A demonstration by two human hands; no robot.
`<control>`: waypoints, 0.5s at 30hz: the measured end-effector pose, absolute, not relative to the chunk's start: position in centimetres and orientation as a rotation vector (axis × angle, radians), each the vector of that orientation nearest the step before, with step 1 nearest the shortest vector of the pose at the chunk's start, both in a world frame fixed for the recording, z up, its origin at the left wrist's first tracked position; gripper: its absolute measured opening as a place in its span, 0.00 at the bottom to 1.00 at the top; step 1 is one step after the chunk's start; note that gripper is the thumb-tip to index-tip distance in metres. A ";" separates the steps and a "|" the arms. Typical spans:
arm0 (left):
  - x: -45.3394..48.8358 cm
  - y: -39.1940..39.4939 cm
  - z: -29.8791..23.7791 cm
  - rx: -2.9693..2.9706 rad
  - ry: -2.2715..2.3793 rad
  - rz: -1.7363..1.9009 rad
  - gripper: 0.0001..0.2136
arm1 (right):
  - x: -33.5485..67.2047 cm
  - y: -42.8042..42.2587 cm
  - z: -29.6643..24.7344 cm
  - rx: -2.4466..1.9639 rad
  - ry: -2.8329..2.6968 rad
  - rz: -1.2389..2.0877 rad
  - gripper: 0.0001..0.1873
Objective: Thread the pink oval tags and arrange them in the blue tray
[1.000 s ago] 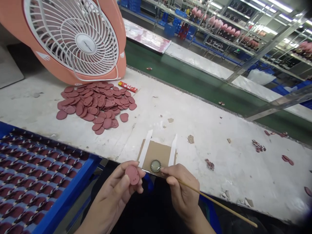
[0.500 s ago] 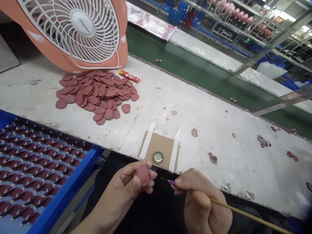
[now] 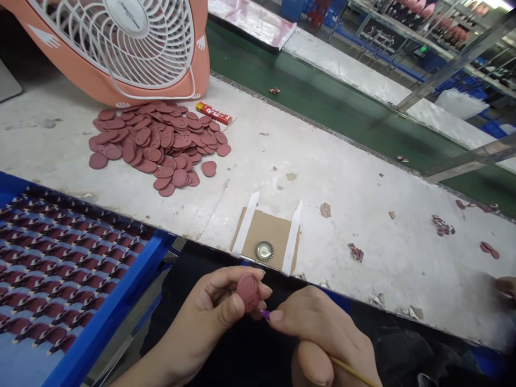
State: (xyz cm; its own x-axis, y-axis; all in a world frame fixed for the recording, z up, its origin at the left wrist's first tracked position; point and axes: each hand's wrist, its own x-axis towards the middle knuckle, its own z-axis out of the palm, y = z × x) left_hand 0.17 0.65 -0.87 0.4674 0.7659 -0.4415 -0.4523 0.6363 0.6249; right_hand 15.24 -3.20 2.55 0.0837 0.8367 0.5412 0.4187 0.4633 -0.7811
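My left hand [image 3: 213, 317] pinches a flat maroon oval piece [image 3: 247, 291] between thumb and fingers, its face with small dark holes turned up. In my right hand [image 3: 326, 333] is a thin paintbrush [image 3: 350, 370] with a yellowish handle and a purple front end. The brush tip is at the lower edge of the oval piece; whether it touches cannot be made out. Just beyond my hands, a metal bottle cap [image 3: 265, 250] lies upturned on a cardboard square [image 3: 271, 228] held down by two white tape strips. What the cap contains is unclear.
A heap of maroon oval pieces [image 3: 161, 140] lies before an orange fan [image 3: 201, 64], beside a small red-and-yellow packet [image 3: 214, 113]. At left stands a blue tray [image 3: 137, 279] with rows of maroon-and-black parts. Beyond runs a green belt [image 3: 322, 102]. A blurred hand [image 3: 506, 285] shows at far right.
My right hand has moved left, bringing the brush tip to the oval piece. My left hand has shifted slightly right. The view has tilted slightly, and a blurred hand has appeared at far right.
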 end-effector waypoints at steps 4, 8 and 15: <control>0.2 0.7 -0.9 0.461 0.768 0.788 0.11 | 15.1 -2.8 2.6 -1.119 -1.586 0.445 0.16; 0.2 0.6 -1.0 0.460 0.762 0.778 0.11 | 15.0 -2.9 2.5 -1.132 -1.555 0.453 0.17; 0.1 0.7 -1.6 0.409 0.823 0.804 0.12 | 17.0 -2.2 0.3 -1.244 -1.483 0.390 0.15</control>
State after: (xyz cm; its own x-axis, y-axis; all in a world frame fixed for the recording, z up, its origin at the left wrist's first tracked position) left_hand 0.07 0.71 -1.59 0.4165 0.7669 -0.4882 -0.4699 0.6413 0.6065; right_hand 17.02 -2.20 0.34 0.1603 0.8407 0.5172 0.4775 0.3925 -0.7861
